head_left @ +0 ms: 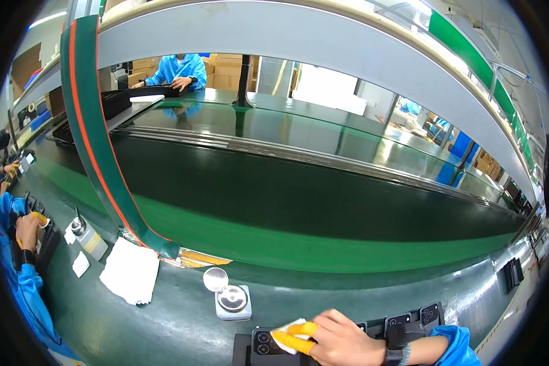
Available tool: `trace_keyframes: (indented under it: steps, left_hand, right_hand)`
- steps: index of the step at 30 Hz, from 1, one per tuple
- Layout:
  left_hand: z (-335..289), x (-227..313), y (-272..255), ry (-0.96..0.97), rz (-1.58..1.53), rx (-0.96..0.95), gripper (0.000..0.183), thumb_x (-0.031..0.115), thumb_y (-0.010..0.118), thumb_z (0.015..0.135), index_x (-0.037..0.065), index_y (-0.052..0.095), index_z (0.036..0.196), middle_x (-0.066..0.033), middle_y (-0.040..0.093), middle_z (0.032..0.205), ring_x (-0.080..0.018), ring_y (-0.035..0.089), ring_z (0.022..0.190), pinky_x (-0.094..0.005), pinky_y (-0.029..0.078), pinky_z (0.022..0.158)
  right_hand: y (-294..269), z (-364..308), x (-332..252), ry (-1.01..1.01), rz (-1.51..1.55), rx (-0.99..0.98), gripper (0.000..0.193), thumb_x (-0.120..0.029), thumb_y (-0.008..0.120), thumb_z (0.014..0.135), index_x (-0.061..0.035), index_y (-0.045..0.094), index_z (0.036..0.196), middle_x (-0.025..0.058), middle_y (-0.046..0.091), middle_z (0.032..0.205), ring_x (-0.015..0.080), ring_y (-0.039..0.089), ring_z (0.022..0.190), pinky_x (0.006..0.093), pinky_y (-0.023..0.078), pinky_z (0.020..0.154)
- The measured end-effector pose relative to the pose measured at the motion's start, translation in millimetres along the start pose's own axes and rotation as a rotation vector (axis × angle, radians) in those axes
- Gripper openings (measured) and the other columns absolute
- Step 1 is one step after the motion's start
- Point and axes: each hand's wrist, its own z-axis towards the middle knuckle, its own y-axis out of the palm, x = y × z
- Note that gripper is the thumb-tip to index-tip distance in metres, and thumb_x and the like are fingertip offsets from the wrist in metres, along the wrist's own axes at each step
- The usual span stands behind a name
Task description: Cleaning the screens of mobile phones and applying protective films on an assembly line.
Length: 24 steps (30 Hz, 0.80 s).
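Observation:
My right hand (341, 340) comes in from the lower right, with yellow finger cots on its fingers and a dark band on the wrist. It is closed on a folded white wipe (293, 344), pressed against the back of a black phone (263, 343) with round camera rings. That phone lies in a black tray (242, 349) at the bottom edge. More black phones, such as one phone (429, 313), stand in a row beyond my wrist. Just above the tray is a squat dispenser bottle (232, 302) with a metal top and its lid tipped back. My left hand is not in view.
A stack of white wipes (130, 271) and a clear bottle (89, 238) lie on the left of the green bench. Along the far side runs a dark conveyor belt (274, 195). A co-worker's hand (27, 230) works at left; another person (178, 72) sits across.

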Motion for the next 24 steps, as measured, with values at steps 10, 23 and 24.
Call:
trace_keyframes:
  steps: [10,23,24]
  left_hand:
    - [2,0,0,-0.011,-0.017,-0.011,0.058,0.033,0.071,0.073,0.019,0.052,0.126,-0.0134,0.038,0.139,-0.0405,0.042,0.115,-0.0595,0.032,0.099]
    - [0,-4,-2,0.017,-0.023,-0.021,0.057,0.033,0.068,0.077,0.019,0.051,0.129,-0.0141,0.037,0.140,-0.0408,0.042,0.115,-0.0595,0.032,0.099]
    - [0,-4,-2,0.014,-0.023,-0.018,0.057,0.033,0.068,0.077,0.019,0.051,0.129,-0.0142,0.037,0.140,-0.0408,0.042,0.115,-0.0595,0.032,0.099]
  right_hand:
    - [18,1,-4,-0.142,-0.280,-0.021,0.046,-0.015,0.052,0.073,0.0004,0.058,0.116,0.0074,0.057,0.107,0.0187,0.052,0.093,0.0315,0.040,0.086]
    - [11,-1,0,-0.150,-0.221,-0.037,0.043,-0.012,0.053,0.073,0.0013,0.059,0.114,0.0076,0.057,0.107,0.0191,0.052,0.093,0.0318,0.040,0.085]
    - [10,-8,3,-0.134,-0.236,-0.034,0.044,-0.011,0.053,0.073,0.0004,0.059,0.115,0.0077,0.057,0.108,0.0189,0.052,0.092,0.0316,0.040,0.084]
